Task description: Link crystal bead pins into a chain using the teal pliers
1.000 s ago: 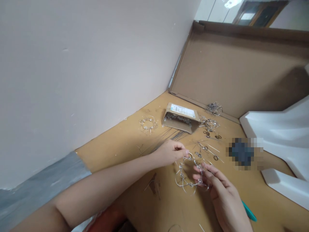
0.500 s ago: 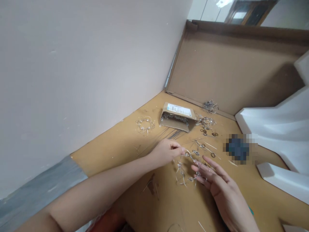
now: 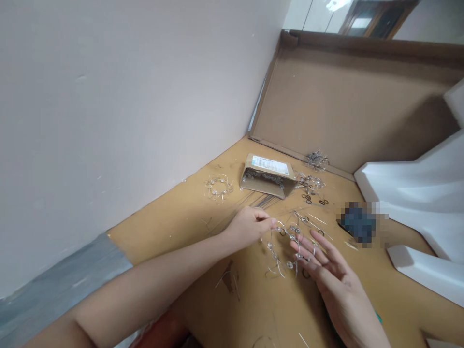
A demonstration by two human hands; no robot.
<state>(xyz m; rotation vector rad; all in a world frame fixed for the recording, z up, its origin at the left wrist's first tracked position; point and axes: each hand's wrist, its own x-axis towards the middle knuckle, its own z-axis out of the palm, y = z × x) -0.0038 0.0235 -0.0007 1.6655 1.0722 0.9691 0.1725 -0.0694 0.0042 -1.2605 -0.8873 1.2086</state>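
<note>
One wire ring (image 3: 290, 265) is held near its eleven o'clock by the left hand (image 3: 244, 228), thumb and finger closed on it. Fingers of the right hand (image 3: 337, 275) have been opened and spread at three o'clock; contact unclear. Main support is thus judged to be given by the left. Compared with the earlier frame, a dark loop (image 3: 303, 276) is exposed between four and five. A box (image 3: 270, 164) is seen at twelve, a second ring (image 3: 214, 192) at ten.

Pale plain wall (image 3: 126, 106) at left, yellow-brown tabletop (image 3: 155, 217), grey surface (image 3: 72, 275) at lower left, bright reflection (image 3: 337, 5) up top.
</note>
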